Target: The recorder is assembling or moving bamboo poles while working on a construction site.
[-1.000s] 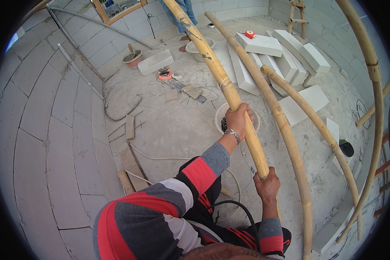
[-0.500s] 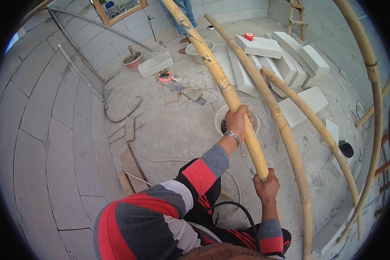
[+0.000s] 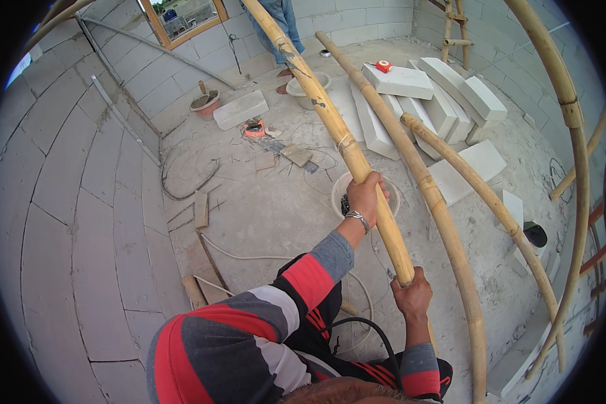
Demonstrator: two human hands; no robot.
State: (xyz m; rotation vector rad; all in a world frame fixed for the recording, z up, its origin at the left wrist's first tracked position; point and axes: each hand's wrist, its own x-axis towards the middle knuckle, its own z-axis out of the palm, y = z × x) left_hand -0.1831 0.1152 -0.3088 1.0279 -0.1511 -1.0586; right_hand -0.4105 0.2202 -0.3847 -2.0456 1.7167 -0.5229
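A long yellow bamboo pole (image 3: 326, 111) with dark scuffs slants from the top of the view down to my hands. My left hand (image 3: 365, 199), a metal bracelet at its wrist, is wrapped round the pole partway down. At the lower end, my right hand (image 3: 413, 294) is closed against the same pole, its palm side hidden. A white bucket (image 3: 339, 191) with dark bits inside stands on the floor behind my left hand. Just to the right, a second bamboo pole (image 3: 424, 182) runs beside the held one.
More bamboo poles (image 3: 475, 168) slope on the right. White blocks (image 3: 400, 81) are stacked behind them, a red tape measure (image 3: 383, 66) on top. Block walls (image 3: 108, 236) enclose the left side. A cable (image 3: 256, 256) crosses the floor. A person in blue trousers (image 3: 283, 27) stands at the back.
The view has shifted slightly, so the background sits a little differently. Both hands keep their hold on the pole, with little visible movement along it.
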